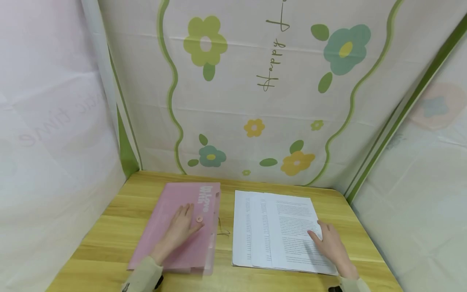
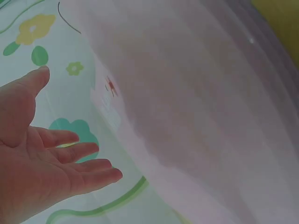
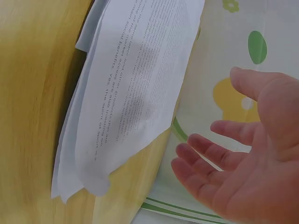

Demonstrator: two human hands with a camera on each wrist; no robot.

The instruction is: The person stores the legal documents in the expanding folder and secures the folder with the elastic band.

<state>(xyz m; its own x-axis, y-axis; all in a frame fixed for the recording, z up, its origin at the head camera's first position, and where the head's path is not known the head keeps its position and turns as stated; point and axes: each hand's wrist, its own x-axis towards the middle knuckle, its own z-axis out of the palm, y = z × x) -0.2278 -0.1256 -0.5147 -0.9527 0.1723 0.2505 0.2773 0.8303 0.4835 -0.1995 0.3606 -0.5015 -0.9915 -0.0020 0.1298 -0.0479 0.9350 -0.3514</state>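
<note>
A pink expanding file folder lies shut on the left of the table, with white lettering, a round button and a thin cord trailing off its right side. My left hand is over its cover, fingers spread; the left wrist view shows this hand with relaxed fingers beside the folder's pink surface. To the right, overlapping printed sheets are fanned in a stack. At their right edge is my right hand, thumb over the top sheet. Its fingers are loosely bent and hold nothing.
The wooden table runs back to a white cloth wall printed with flowers. Cloth walls also stand at the left and right. A strip of table separates folder and sheets.
</note>
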